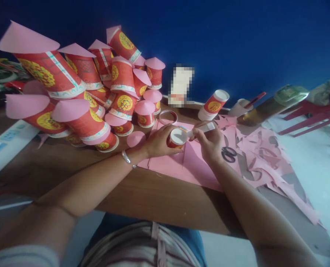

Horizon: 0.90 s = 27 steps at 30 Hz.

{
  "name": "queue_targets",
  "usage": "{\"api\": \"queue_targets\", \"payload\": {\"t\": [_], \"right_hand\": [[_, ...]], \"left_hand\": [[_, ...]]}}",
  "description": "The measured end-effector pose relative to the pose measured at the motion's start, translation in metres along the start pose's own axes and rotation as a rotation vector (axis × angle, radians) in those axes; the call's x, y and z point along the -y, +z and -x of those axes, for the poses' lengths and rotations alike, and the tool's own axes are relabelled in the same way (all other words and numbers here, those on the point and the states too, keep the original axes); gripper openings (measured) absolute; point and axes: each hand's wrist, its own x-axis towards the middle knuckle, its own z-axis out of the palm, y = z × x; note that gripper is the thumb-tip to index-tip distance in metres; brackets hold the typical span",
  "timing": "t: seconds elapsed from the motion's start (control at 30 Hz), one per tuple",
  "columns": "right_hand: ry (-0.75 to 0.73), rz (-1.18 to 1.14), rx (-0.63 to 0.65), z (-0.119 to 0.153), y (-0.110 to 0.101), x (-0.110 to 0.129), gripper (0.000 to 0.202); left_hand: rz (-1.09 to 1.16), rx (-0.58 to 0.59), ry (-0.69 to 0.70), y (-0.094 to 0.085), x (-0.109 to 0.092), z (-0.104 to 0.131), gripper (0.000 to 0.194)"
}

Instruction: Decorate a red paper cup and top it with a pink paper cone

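Observation:
My left hand (pixel 159 142) is wrapped round a red paper cup (pixel 178 137), its white round end facing up. My right hand (pixel 209 141) grips a white tube (pixel 206 128) whose tip points at the cup's rim. Beneath both hands lie pink paper sheets (pixel 167 167). A small pink paper cone (pixel 136 138) sits on the table left of my left hand. Black scissor handles (pixel 228 154) show just right of my right hand. A roll of tape (pixel 168 116) lies behind my left hand.
Several red cups with pink cone tops (pixel 122 76) are piled at the left. Pink paper scraps (pixel 265 155) cover the table's right side. At the back right stand stacked cups (pixel 213 105) and a bottle (pixel 273 104). The wooden table's front edge (pixel 165 218) faces me.

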Motion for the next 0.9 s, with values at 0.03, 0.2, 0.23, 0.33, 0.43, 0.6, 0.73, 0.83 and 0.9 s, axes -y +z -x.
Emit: {"api": "queue_targets", "payload": {"t": [0.03,0.2,0.23,0.33,0.43,0.6,0.73,0.83,0.9], "right_hand": [[0.004,-0.008,-0.001,0.0004,0.0004,0.0004,0.045],[0.012,-0.006,0.008,0.0012,0.0006,-0.0003,0.043],[0.013,0.0,0.009,0.0011,0.0003,-0.0008,0.043],[0.013,0.004,0.009,0.001,-0.0002,-0.0023,0.043],[0.022,0.0,0.008,0.001,-0.0003,-0.0034,0.043],[0.041,-0.017,0.013,0.0006,0.0001,-0.0046,0.042],[0.057,-0.032,0.016,0.0,0.0005,-0.0043,0.042],[0.064,-0.027,0.018,-0.0002,0.0007,-0.0033,0.042],[0.062,-0.022,0.013,-0.0003,0.0005,-0.0028,0.042]], "left_hand": [[-0.007,0.0,-0.005,-0.0001,-0.0001,0.0001,0.062],[-0.025,0.005,-0.027,-0.001,-0.002,0.0004,0.064],[-0.024,0.008,-0.028,-0.0013,-0.0025,0.0004,0.063],[-0.018,0.011,-0.027,-0.0016,-0.0026,0.0004,0.062],[-0.018,0.006,-0.021,-0.0014,-0.0015,0.0005,0.062],[-0.013,0.002,-0.007,-0.0005,-0.0007,0.0004,0.058],[0.009,-0.001,-0.006,-0.0014,-0.0027,0.0004,0.057],[-0.005,0.018,-0.032,-0.0029,-0.004,0.001,0.059],[-0.007,0.03,-0.061,-0.0031,-0.0035,0.0015,0.064]]}}
